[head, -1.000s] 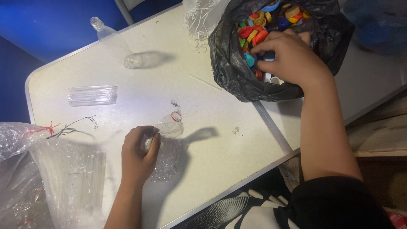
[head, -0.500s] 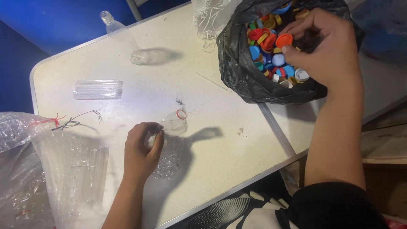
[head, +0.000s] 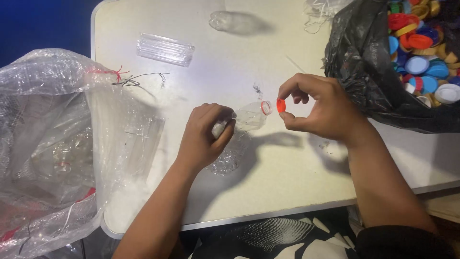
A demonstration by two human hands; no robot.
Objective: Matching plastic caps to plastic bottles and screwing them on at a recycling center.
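Over white table (head: 268, 192): L hand (head: 203, 136) round clear bottle (head: 249, 116), R hand (head: 318, 108) pinching red cap (head: 281, 105).

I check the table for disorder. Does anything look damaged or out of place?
Yes. The clear plastic bottle in the left hand looks crumpled, lying on its side. A tangle of dark and red threads lies loose on the white table beside the large clear plastic sack.
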